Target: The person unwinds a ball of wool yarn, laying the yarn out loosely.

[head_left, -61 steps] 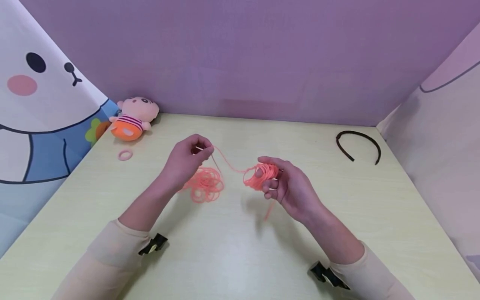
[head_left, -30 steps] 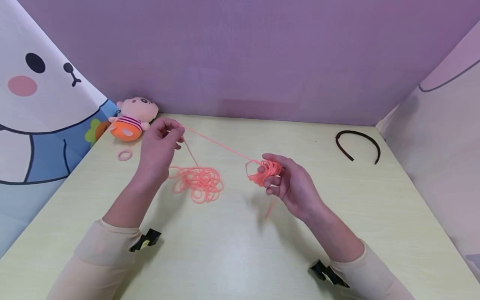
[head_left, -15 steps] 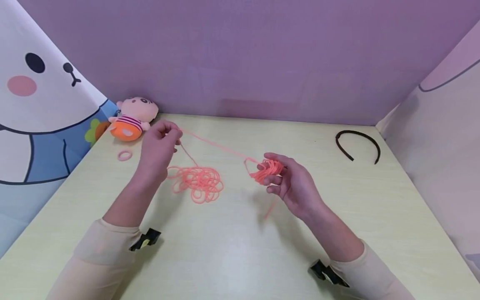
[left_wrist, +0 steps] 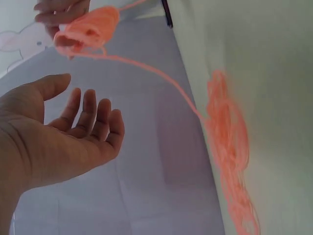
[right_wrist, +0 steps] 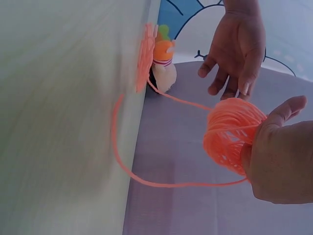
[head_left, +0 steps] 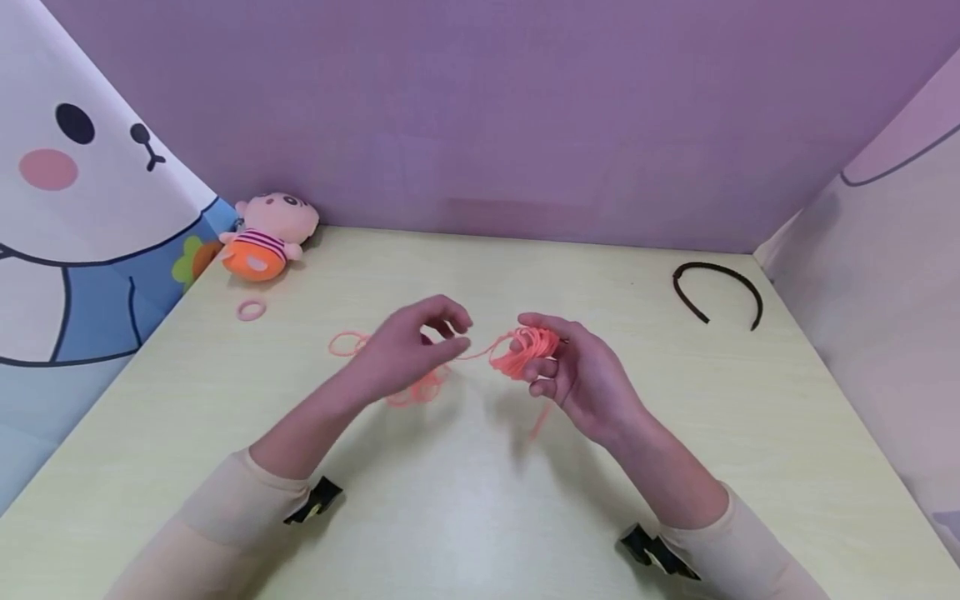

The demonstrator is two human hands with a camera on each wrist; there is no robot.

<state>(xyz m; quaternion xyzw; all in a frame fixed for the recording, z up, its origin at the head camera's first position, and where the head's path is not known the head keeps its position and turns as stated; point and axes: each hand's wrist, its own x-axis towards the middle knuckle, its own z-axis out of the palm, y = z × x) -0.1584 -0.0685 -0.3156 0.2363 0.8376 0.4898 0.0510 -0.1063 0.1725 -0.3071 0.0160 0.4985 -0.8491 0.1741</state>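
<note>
My right hand (head_left: pixel 596 387) holds a wound bundle of coral-pink yarn (head_left: pixel 531 348), its fingers and thumb curled among the loops. A short tail of yarn hangs below that hand. Left of it, my left hand (head_left: pixel 408 350) is raised over the table with fingers loosely bent; the left wrist view shows nothing between them. One strand (left_wrist: pixel 161 74) runs from the bundle past the left hand down to a loose tangled pile of the same yarn (left_wrist: pixel 227 137) on the table. In the head view the left hand covers much of this pile.
On the pale wooden table (head_left: pixel 480 500), a small plush doll (head_left: pixel 266 237) sits at the back left with a pink ring (head_left: pixel 251 310) in front of it. A dark headband (head_left: pixel 720 267) lies at the back right. A purple cloth panel (head_left: pixel 525 125) rises behind the table.
My left hand first drew the strand out to the upper left, then came back right toward the bundle and let go of it. The right hand keeps its hold, having shifted slightly.
</note>
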